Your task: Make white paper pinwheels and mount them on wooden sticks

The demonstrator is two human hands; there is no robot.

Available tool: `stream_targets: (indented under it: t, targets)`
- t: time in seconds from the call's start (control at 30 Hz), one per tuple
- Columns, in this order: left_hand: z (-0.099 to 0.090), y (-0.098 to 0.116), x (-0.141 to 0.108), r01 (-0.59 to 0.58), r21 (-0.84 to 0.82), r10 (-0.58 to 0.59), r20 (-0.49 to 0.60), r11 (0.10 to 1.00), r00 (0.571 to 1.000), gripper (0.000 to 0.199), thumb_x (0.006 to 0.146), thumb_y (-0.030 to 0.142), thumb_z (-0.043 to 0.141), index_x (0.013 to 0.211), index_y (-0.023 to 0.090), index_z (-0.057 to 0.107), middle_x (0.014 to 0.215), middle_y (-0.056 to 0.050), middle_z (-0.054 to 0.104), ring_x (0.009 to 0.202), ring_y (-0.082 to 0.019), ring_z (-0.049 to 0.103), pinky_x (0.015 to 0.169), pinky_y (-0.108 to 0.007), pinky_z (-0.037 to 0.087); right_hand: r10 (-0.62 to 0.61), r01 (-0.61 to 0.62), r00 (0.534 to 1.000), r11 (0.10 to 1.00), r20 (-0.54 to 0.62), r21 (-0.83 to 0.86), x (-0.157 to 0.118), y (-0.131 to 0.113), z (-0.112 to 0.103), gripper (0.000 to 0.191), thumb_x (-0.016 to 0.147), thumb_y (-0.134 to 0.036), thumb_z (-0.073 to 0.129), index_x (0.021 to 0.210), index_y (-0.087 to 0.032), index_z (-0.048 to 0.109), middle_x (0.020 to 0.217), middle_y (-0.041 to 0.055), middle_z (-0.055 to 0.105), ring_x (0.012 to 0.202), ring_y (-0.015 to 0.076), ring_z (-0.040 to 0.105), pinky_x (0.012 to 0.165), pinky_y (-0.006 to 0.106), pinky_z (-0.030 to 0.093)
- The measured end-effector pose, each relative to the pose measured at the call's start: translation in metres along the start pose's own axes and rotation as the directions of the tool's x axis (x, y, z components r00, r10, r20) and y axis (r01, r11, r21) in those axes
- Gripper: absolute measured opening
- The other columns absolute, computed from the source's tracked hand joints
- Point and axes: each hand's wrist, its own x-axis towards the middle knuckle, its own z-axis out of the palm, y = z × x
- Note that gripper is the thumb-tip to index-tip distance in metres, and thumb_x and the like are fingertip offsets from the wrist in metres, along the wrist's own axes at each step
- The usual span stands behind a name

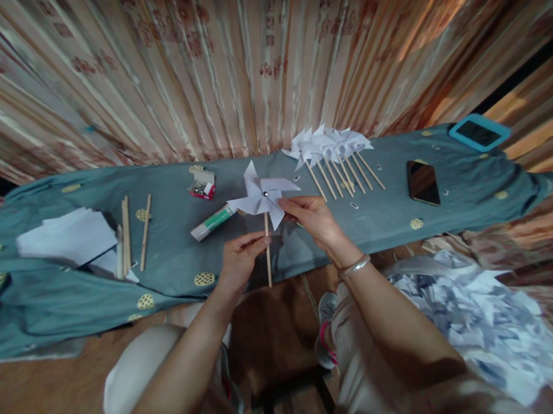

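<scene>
A white paper pinwheel (257, 199) with a small metal pin at its centre stands upright on a wooden stick, in front of me over the table's near edge. My left hand (238, 258) pinches the stick below the blades. The fingertips of my right hand (314, 219) are closed on the edge of a paper blade at the right. Just left of the pinwheel lies a green and white glue stick (215, 222). Behind that is a small open red and white box (202, 185) with shiny metal pins in it.
Finished pinwheels (329, 143) lie in a row at the back right, near a phone (423, 183) and a blue-framed device (480, 132). Paper sheets (66, 236) and loose wooden sticks (145, 233) lie at the left. A heap of white paper pieces (487, 322) sits below, right.
</scene>
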Motion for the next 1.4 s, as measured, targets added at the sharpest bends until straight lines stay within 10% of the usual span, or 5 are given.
stream_targets:
  t: [0.67, 1.07, 1.4]
  targets:
    - [-0.001, 0.002, 0.001, 0.005, -0.009, -0.006, -0.027, 1.0, 1.0, 0.053, 0.039, 0.052, 0.094, 0.075, 0.016, 0.08, 0.077, -0.007, 0.077, 0.07, -0.018, 0.066, 0.075, -0.032, 0.053, 0.017, -0.008, 0.995, 0.996, 0.102, -0.086, -0.01, -0.009, -0.004, 0.052, 0.052, -0.067, 0.081, 0.057, -0.017, 0.072, 0.055, 0.0029, 0.068, 0.051, 0.0091, 0.052, 0.054, 0.024, 0.041]
    - [0.0, -0.002, -0.001, 0.053, -0.002, -0.053, 0.031, 0.999, 0.998, 0.049, 0.037, 0.048, 0.095, 0.073, 0.018, 0.081, 0.077, -0.006, 0.078, 0.07, -0.016, 0.066, 0.074, -0.029, 0.053, -0.251, 0.244, 0.935, 0.968, -0.251, -0.056, 0.001, -0.011, -0.032, 0.039, 0.063, -0.059, 0.079, 0.066, -0.021, 0.071, 0.065, 0.0014, 0.068, 0.061, 0.0118, 0.057, 0.057, 0.025, 0.042]
    - [0.0, -0.006, -0.006, 0.066, 0.079, -0.074, 0.096, 0.995, 0.993, 0.042, 0.042, 0.044, 0.094, 0.073, 0.019, 0.081, 0.076, -0.006, 0.078, 0.07, -0.018, 0.067, 0.074, -0.03, 0.054, -0.13, 0.129, 0.991, 0.987, -0.008, -0.099, -0.004, -0.013, -0.028, 0.049, 0.063, -0.065, 0.076, 0.054, -0.019, 0.06, 0.052, -0.0051, 0.047, 0.051, 0.0075, 0.034, 0.05, 0.025, 0.025]
